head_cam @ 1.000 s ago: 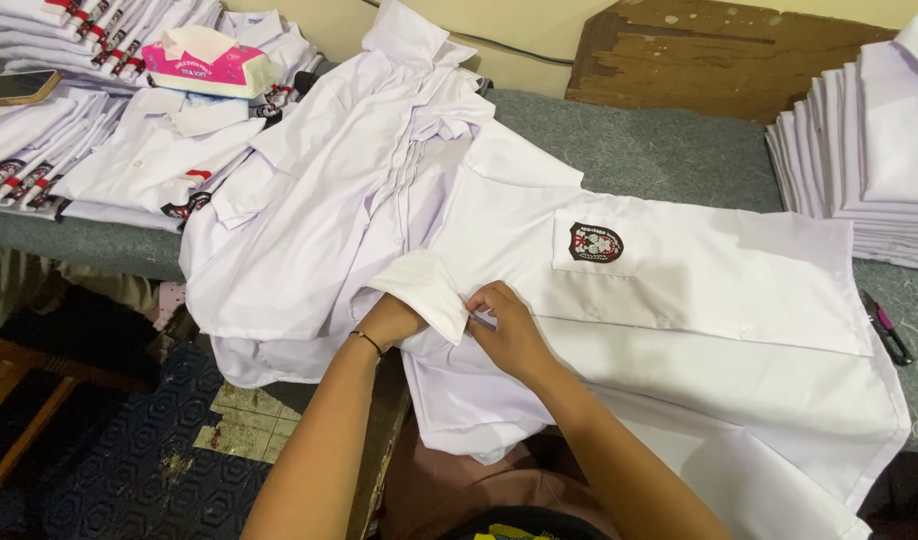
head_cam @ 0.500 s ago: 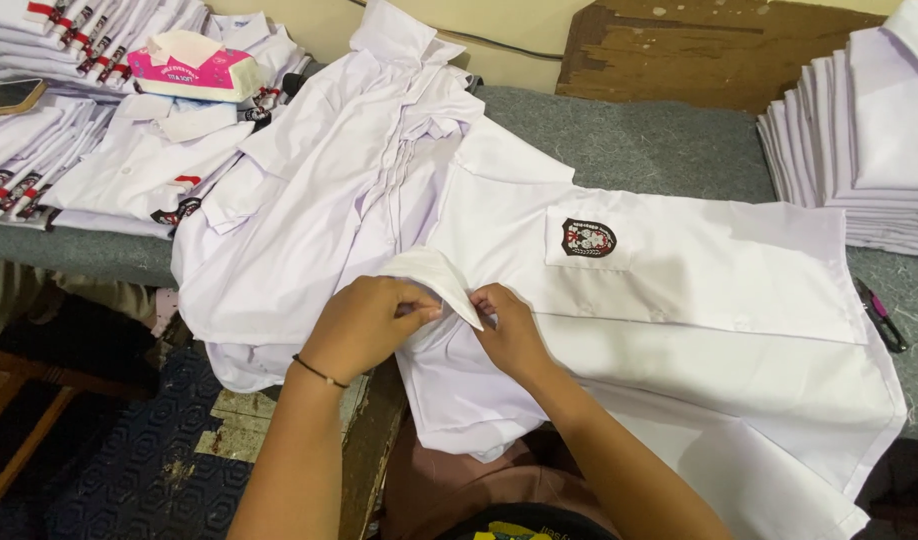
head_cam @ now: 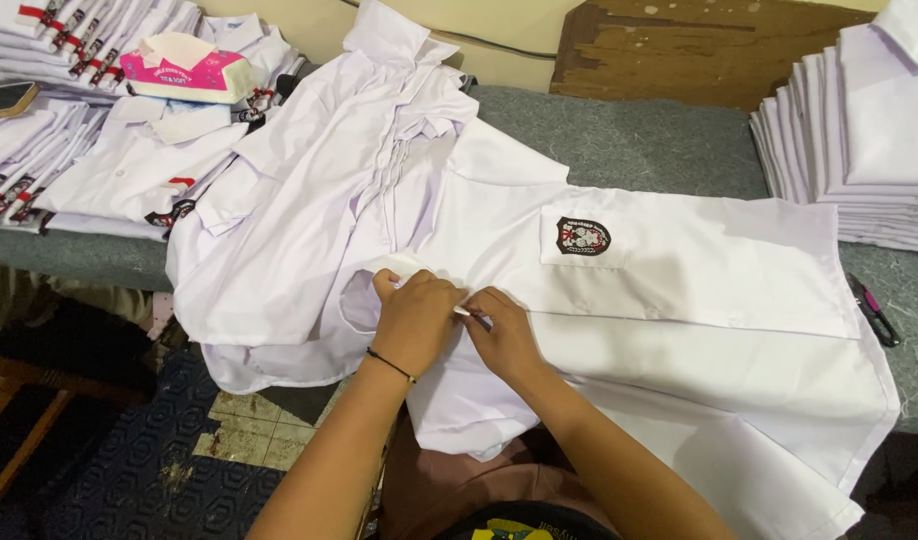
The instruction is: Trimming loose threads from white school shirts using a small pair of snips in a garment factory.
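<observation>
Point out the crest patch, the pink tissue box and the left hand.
crest patch (head_cam: 583,236), head view, centre of the dark badge on the shirt pocket.
pink tissue box (head_cam: 184,76), head view, its pink side.
left hand (head_cam: 416,322), head view, back of the hand.

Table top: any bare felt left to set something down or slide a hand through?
Bare grey table: between the spread shirt and wooden board, up to the right stack. Small patch by the cutter. Left is crowded: folded shirts, tissue box. Both hands, left hand and right hand, press the shirt.
</observation>
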